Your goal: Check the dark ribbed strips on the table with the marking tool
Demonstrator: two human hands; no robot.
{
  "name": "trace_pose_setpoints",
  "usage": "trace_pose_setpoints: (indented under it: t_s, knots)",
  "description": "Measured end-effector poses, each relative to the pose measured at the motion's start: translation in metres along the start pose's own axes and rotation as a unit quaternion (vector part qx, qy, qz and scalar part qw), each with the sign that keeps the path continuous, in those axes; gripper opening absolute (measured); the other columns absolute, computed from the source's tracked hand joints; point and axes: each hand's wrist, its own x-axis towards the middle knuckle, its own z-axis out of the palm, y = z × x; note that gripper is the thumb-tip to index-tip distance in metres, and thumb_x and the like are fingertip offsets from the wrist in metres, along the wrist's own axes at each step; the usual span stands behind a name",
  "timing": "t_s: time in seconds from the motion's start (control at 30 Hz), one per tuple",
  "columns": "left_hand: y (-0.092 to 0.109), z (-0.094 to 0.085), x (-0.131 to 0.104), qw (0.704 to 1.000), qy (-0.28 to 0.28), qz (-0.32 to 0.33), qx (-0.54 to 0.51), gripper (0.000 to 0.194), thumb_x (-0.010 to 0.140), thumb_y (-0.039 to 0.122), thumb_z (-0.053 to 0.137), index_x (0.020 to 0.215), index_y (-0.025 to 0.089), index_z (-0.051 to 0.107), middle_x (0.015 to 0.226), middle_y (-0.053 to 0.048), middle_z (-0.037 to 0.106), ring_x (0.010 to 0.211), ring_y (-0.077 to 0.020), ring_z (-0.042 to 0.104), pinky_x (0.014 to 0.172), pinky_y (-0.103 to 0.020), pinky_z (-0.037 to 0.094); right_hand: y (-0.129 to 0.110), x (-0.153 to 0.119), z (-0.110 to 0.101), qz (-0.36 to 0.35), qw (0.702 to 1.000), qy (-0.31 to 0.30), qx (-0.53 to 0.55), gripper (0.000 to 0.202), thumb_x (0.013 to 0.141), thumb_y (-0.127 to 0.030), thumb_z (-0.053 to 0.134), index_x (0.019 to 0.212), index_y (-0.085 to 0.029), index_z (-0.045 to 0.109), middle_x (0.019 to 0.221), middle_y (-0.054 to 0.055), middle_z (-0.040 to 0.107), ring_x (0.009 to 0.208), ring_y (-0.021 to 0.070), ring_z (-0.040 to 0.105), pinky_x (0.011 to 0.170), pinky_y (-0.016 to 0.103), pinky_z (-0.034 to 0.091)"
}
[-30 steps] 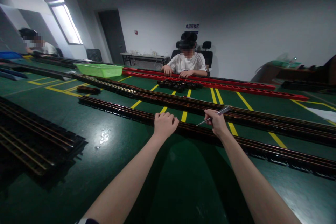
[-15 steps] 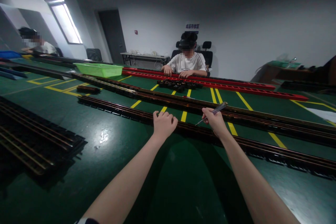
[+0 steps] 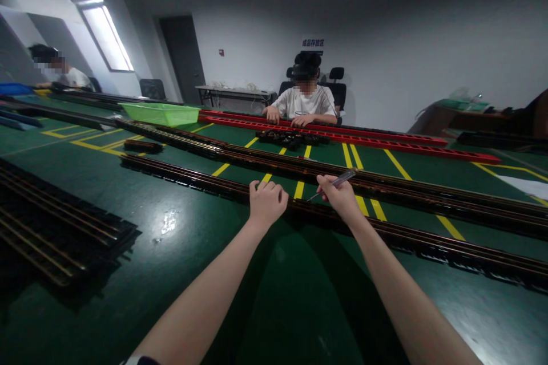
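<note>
A long black rail strip (image 3: 192, 177) with copper-coloured lines runs slantwise across the table in front of me. My left hand (image 3: 268, 203) is closed over this strip, its fingers curled across the far side. To the right of it, my right hand (image 3: 340, 198) grips a screwdriver (image 3: 343, 177) with a greyish handle. The screwdriver leans with its thin shaft pointing down and left. Its tip is at the strip, a short way right of my left hand; whether it touches is too small to tell.
Parallel behind lies another long dark strip (image 3: 274, 164). More strips (image 3: 64, 222) lie at left, with a short piece (image 3: 142, 146) nearby. Farther off are a green basket (image 3: 160, 114), red rails (image 3: 385, 149), a pile of black parts (image 3: 291, 138) and a seated co-worker (image 3: 305, 101).
My right hand has moved left with the screwdriver, bringing its tip closer to my left hand. The near strip appears shifted slightly left. My left hand stays nearly in place.
</note>
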Motion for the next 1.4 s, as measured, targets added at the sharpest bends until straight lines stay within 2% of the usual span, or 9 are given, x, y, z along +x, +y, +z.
trace_pose_setpoints:
  t_s: [0.33,0.53,0.8,1.17,1.4]
  knots:
    - [0.002,0.000,0.001,1.000,-0.006,0.009,0.024,0.032,0.086,0.028,0.042,0.071,0.017,0.069,0.079,-0.006,0.070,0.077,-0.0206,0.060,0.084,-0.041,0.035,0.000,-0.002,0.013,-0.006,1.000,-0.015,0.013,0.039,0.081,-0.049,0.051,0.055,-0.019,0.056,0.044,-0.002,0.050,0.046,0.0125,0.048,0.052,0.025,0.037]
    - [0.000,0.003,0.000,0.999,-0.018,0.023,0.031,0.035,0.087,0.030,0.041,0.073,0.017,0.070,0.082,-0.007,0.070,0.079,-0.0210,0.060,0.078,-0.040,0.036,0.001,0.000,0.013,0.024,0.999,-0.022,0.026,0.036,0.078,-0.048,0.054,0.055,-0.020,0.056,0.043,-0.002,0.050,0.043,0.0120,0.047,0.049,0.025,0.036]
    - [-0.001,0.004,0.001,0.999,-0.018,0.024,0.037,0.037,0.088,0.031,0.039,0.073,0.016,0.070,0.082,-0.006,0.070,0.078,-0.0202,0.060,0.077,-0.039,0.038,-0.004,0.002,0.006,0.049,0.995,-0.038,0.080,0.038,0.067,-0.053,0.062,0.051,-0.019,0.056,0.040,-0.002,0.050,0.039,0.0097,0.045,0.044,0.023,0.035]
    - [-0.001,0.003,0.000,0.999,-0.027,0.021,0.023,0.038,0.088,0.030,0.039,0.072,0.017,0.070,0.081,-0.007,0.070,0.077,-0.0192,0.060,0.078,-0.037,0.039,-0.002,0.001,-0.008,0.050,0.995,-0.019,0.083,0.037,0.071,-0.048,0.061,0.049,-0.018,0.057,0.038,-0.002,0.048,0.037,0.0088,0.044,0.042,0.022,0.037]
    - [-0.002,0.002,0.000,0.999,-0.035,0.021,0.015,0.038,0.089,0.030,0.038,0.072,0.017,0.069,0.082,-0.007,0.070,0.076,-0.0190,0.060,0.077,-0.037,0.039,0.006,0.004,-0.013,0.061,0.994,-0.035,0.082,0.038,0.069,-0.049,0.062,0.048,-0.018,0.058,0.037,-0.002,0.047,0.035,0.0090,0.042,0.040,0.023,0.035]
